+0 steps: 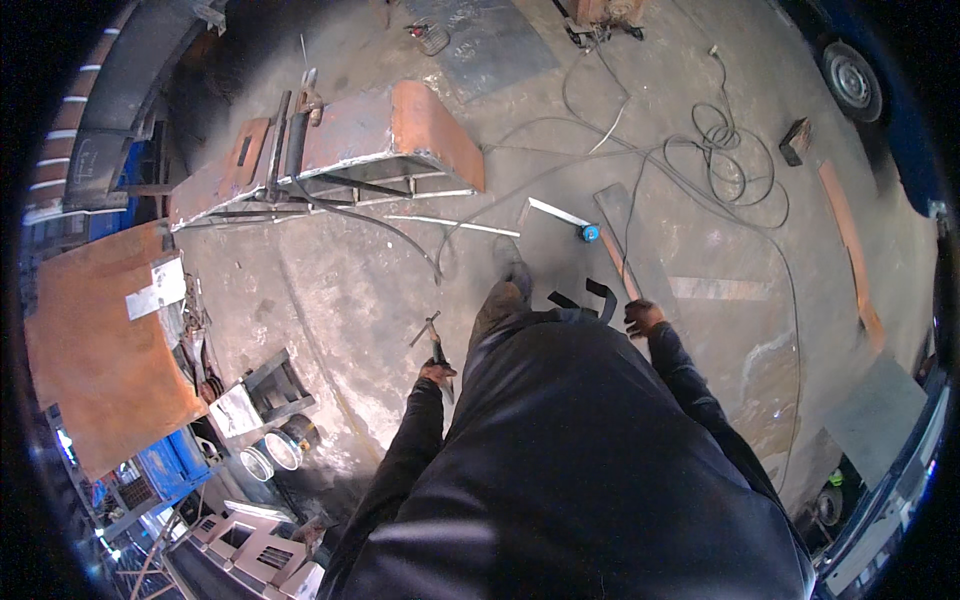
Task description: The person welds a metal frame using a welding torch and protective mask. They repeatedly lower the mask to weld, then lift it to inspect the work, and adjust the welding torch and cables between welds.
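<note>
My left hand [438, 371] is closed around the handle of a hammer [428, 330], whose narrow head points away from me above the floor. On the other side, my right hand [643, 318] is closed at the near end of a thin reddish-brown strip [617, 262]. That strip runs away from me over a wider grey metal plate [612, 208]. Close to its far end lies a round blue piece [590, 233], touching a pale straight strip [558, 213]. Dark flat bands [585, 300] show just in front of my jacket.
A long rusty metal box frame [430, 125] stands ahead to the left, with clamps and a cable on it. Cables [725, 150] coil across the floor at right. A rusty sheet [100, 340], buckets [288, 448] and a small metal stand [265, 395] are at left.
</note>
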Available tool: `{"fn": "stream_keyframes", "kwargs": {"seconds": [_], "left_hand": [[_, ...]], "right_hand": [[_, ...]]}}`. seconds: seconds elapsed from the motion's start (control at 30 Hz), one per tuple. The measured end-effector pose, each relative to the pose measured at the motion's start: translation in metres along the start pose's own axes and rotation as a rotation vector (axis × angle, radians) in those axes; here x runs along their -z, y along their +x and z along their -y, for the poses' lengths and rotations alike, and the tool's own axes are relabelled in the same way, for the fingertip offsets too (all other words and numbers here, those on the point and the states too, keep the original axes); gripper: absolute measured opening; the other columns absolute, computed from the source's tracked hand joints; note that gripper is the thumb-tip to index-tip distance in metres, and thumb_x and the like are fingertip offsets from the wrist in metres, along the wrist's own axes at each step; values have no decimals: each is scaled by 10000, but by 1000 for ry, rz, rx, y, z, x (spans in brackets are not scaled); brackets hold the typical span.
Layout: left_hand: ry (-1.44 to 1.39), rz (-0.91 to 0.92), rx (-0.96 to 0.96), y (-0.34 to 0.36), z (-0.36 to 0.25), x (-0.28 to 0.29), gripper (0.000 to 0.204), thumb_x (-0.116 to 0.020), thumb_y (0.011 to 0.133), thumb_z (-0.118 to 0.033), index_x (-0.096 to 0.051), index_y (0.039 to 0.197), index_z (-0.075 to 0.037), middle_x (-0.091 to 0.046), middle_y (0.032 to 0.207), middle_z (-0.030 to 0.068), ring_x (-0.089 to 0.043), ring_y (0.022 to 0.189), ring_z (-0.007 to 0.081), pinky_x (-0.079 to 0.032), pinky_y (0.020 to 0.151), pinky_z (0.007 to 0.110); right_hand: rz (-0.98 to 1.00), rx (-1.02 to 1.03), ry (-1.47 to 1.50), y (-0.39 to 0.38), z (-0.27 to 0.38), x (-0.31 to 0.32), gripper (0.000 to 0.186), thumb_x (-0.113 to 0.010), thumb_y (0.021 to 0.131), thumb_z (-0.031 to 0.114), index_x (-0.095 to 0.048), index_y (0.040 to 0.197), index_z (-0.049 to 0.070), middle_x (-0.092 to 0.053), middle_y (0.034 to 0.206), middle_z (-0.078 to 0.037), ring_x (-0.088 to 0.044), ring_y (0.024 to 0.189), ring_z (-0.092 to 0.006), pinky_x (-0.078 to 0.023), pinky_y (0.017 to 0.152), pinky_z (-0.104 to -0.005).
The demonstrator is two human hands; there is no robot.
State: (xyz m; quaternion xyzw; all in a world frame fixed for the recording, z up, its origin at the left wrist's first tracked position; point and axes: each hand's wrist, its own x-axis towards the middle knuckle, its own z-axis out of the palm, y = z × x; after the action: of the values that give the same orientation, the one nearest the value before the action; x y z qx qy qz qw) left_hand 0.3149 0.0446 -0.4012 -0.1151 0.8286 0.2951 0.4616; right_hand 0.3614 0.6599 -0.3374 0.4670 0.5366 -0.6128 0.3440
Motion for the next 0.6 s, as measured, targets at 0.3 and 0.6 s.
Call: {"fn": "stream_keyframes", "kwargs": {"seconds": [0.3,0.6], "left_hand": [[-207,-35,-16,-138,-69,-78,212,-766,677,-158,-636,802,-48,-619,707,57,-570,636,205,-450,599,361],[-64,44,-11,-177,-63,-117,200,-727,709,-116,-632,869,-43,-632,751,56,-592,687,205,-474,645,359]], "right_hand": [[-175,100,269,0,-81,111,166,-547,912,180,-589,1048,94,-597,752,-117,-559,498,-263,-461,423,-421],[-101,-183,434,-26,-289,130,211,-581,876,261,-581,924,56,-631,775,-126,-614,558,-277,-511,471,-446]]}}
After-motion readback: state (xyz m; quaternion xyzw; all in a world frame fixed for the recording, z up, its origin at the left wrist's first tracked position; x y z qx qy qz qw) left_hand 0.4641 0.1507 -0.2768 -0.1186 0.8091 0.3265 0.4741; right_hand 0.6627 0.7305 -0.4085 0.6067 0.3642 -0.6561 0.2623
